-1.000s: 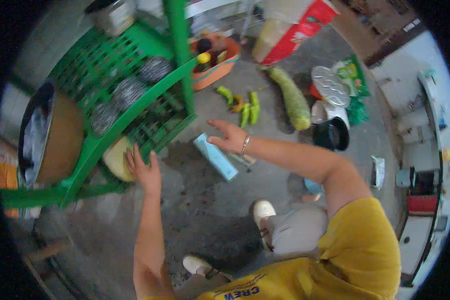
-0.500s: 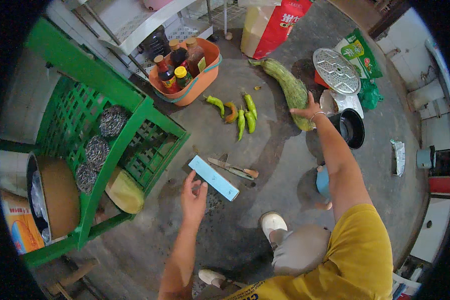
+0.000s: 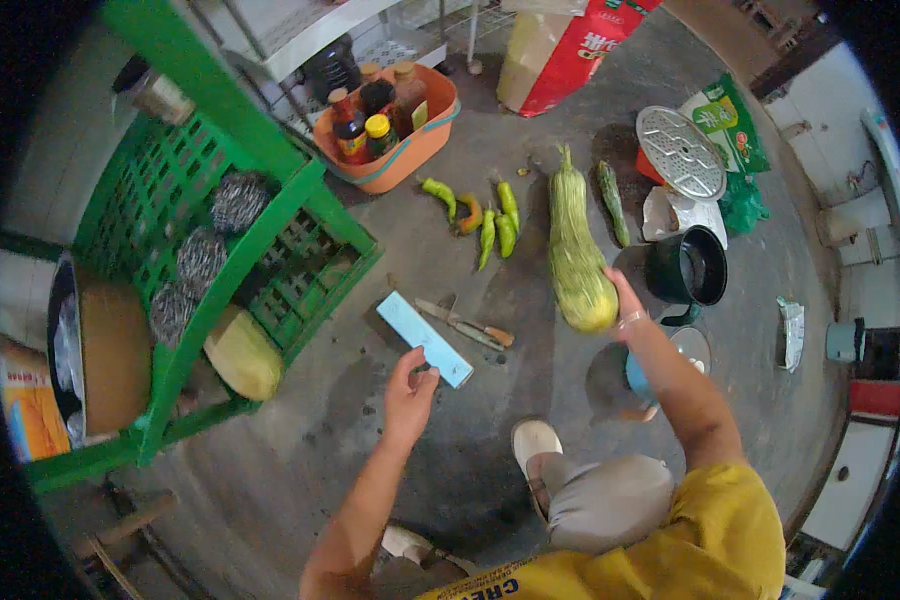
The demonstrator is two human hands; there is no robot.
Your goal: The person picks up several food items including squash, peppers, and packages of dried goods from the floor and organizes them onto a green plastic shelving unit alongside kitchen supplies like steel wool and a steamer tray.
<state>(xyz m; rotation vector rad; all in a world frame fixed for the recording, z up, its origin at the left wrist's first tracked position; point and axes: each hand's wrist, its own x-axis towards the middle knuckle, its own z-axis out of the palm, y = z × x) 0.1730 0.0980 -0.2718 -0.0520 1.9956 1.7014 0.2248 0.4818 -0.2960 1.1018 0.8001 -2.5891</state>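
I see the right hand (image 3: pixel 625 298) holding an uncut gourd (image 3: pixel 576 245), can't tell finger spread; left hand (image 3: pixel 410 396) empty, fingers loosely curled by the blue box (image 3: pixel 423 335); peppers (image 3: pixel 488 240) whole, untouched.

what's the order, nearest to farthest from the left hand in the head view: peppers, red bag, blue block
From the left hand:
1. Blue block, right by the fingertips.
2. Peppers, on the floor beyond it, slightly right.
3. Red bag, near the picture's top edge.
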